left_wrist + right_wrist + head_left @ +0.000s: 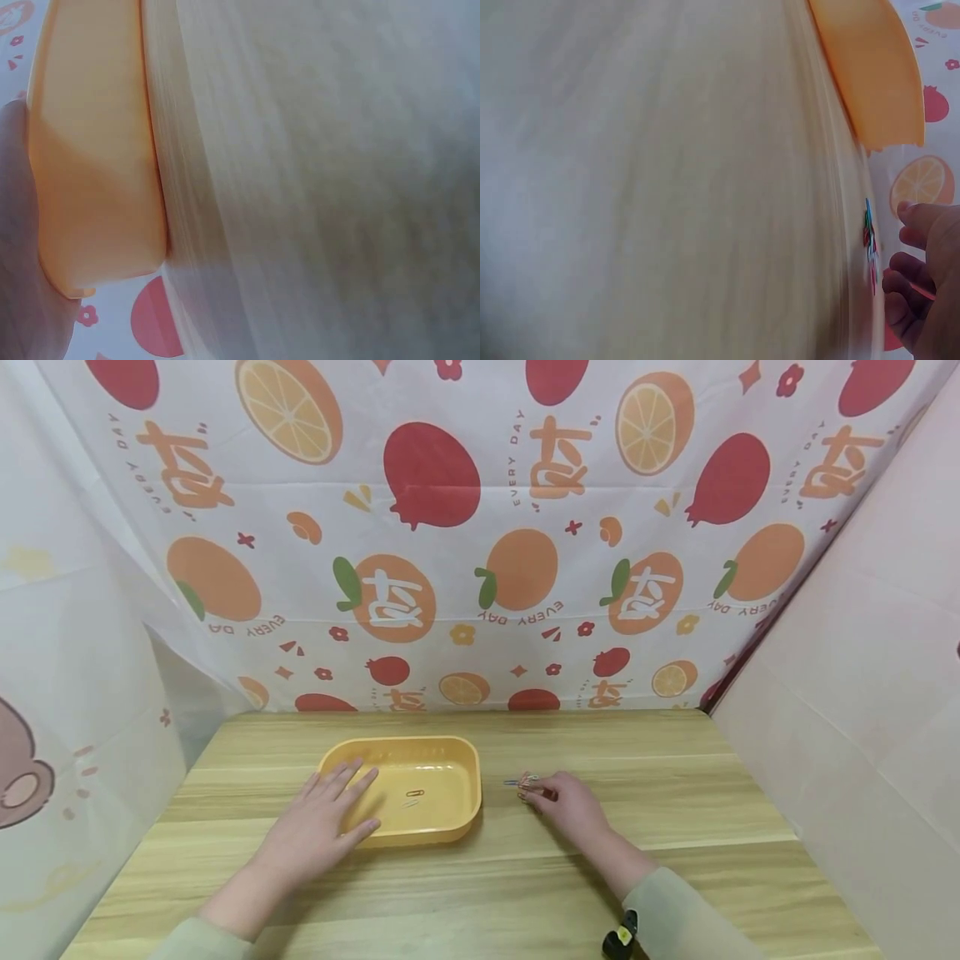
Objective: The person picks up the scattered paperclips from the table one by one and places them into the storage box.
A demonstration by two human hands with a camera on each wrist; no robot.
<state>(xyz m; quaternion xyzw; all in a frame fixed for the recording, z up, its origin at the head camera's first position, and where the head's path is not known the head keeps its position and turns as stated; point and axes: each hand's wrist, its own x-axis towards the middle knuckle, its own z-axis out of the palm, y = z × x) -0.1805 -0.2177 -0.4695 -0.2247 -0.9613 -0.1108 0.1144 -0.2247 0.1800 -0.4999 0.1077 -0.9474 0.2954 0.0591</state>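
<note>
Resting flat on the near-left rim of the shallow rounded-rectangle yellow plastic tray (442,758), the left hand (318,827), fingers straight and spread, thumb lying along the tray's front wall, gripping nothing; likely steadying the tray so it is not sliding on the pale wood-grain worktop (675,793). Lying inside the tray, near its middle, two small paper clips (413,796), one orange and one paler, apart from the fingers. Just right of the tray, reaching onto a small cluster of coloured paper clips (525,783) lying on the worktop, the right hand (566,806), fingers curled down over the cluster's right edge; seeming to be pinching at one clip, though not plain in the head view whether anything is actually lifted. In the right wrist view, fingertips (919,217) hovering just beside the same clips (869,240), with a thin pink sliver showing between two fingers, too blurred to name. Hanging behind the tray, a fruit-printed cloth backdrop (480,527); peeking out near the right sleeve, well in front of the tray, a small black-and-yellow object (619,935), probably part of the wrist gear.
</note>
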